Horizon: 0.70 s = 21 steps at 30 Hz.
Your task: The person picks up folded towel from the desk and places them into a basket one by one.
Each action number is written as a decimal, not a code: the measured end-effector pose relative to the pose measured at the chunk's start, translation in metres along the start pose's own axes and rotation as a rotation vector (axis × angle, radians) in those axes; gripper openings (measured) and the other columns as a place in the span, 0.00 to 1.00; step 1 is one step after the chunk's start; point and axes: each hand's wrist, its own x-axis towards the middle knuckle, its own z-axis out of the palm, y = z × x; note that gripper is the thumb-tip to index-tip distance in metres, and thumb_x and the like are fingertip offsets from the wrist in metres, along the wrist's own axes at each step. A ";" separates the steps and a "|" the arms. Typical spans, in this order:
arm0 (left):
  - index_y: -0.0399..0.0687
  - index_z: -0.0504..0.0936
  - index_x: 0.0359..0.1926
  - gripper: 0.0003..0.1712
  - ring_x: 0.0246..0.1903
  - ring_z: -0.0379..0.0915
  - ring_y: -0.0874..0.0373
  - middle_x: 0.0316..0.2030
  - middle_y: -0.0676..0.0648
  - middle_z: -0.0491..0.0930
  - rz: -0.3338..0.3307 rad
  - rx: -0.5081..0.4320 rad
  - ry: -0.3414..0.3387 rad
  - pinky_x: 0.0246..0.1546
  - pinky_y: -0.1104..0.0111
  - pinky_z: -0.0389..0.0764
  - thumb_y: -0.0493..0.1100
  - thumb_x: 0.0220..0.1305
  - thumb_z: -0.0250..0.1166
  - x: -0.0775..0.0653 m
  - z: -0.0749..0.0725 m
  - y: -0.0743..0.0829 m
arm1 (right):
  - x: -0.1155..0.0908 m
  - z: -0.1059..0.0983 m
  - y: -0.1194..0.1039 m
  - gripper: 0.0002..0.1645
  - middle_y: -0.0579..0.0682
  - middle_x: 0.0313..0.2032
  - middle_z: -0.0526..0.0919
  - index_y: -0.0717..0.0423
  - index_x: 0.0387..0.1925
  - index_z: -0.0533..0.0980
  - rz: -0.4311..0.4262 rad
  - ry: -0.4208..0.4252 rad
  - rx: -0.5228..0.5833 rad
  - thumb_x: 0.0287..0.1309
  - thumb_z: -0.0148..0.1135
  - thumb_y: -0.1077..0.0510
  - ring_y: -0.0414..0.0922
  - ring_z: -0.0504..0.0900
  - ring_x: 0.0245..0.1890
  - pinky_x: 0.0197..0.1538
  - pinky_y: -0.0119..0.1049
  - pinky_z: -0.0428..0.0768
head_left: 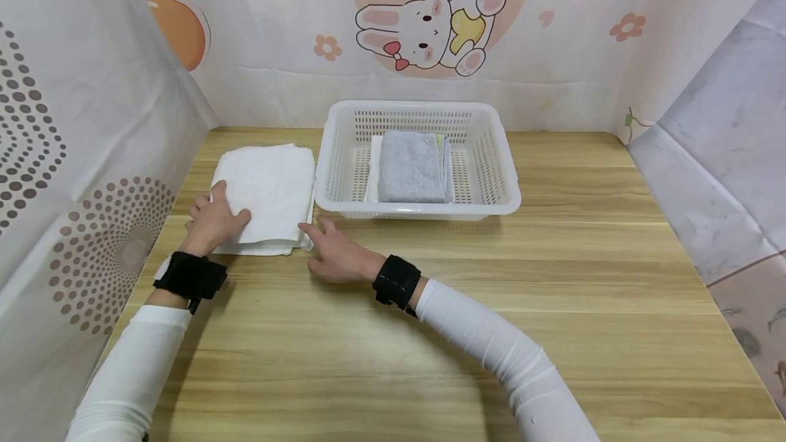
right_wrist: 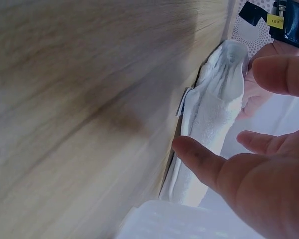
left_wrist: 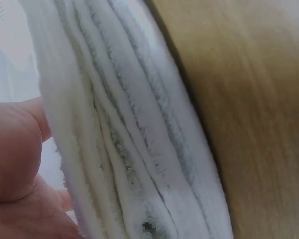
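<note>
A stack of folded white cloths (head_left: 267,189) lies on the left of the table, its soft layered edges filling much of the left wrist view. My left hand (head_left: 215,222) rests on the stack's left front part, thumb spread over the top cloth. At the stack's right front corner is my right hand (head_left: 338,251), its extended index fingertip right at the cloth edge. In the right wrist view the fingers (right_wrist: 199,159) of that hand are spread, with nothing between them.
A white plastic basket (head_left: 417,209) stands just right of the stack. Inside it sits a folded grey cloth (head_left: 410,168) over a white one. Printed curtains (head_left: 276,39) hang behind and beside the wooden table (head_left: 552,305).
</note>
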 end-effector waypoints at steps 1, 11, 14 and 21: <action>0.32 0.29 0.76 0.51 0.63 0.36 0.16 0.63 0.11 0.39 0.001 0.001 0.001 0.57 0.27 0.47 0.49 0.69 0.51 -0.001 0.000 0.000 | 0.000 0.000 0.000 0.44 0.65 0.77 0.39 0.53 0.78 0.48 0.000 -0.001 0.001 0.67 0.56 0.61 0.58 0.58 0.73 0.70 0.43 0.63; 0.32 0.30 0.76 0.50 0.63 0.36 0.17 0.64 0.12 0.37 0.001 0.004 0.010 0.57 0.27 0.48 0.49 0.69 0.51 -0.005 0.001 0.000 | -0.001 -0.001 0.000 0.44 0.64 0.77 0.39 0.53 0.78 0.48 0.003 0.000 0.019 0.66 0.55 0.62 0.57 0.58 0.73 0.70 0.42 0.63; 0.32 0.30 0.76 0.50 0.63 0.36 0.16 0.65 0.12 0.37 0.009 0.004 0.012 0.56 0.27 0.48 0.49 0.69 0.51 -0.006 0.001 -0.001 | -0.001 0.000 0.001 0.44 0.64 0.77 0.39 0.53 0.78 0.48 0.004 0.002 0.022 0.66 0.55 0.62 0.56 0.60 0.72 0.69 0.41 0.65; 0.32 0.31 0.76 0.51 0.62 0.38 0.16 0.65 0.12 0.38 0.013 0.007 0.021 0.56 0.27 0.48 0.49 0.69 0.53 -0.011 0.001 -0.001 | 0.000 0.000 0.000 0.44 0.64 0.77 0.38 0.54 0.78 0.48 0.001 0.001 0.024 0.66 0.56 0.62 0.55 0.60 0.72 0.69 0.41 0.65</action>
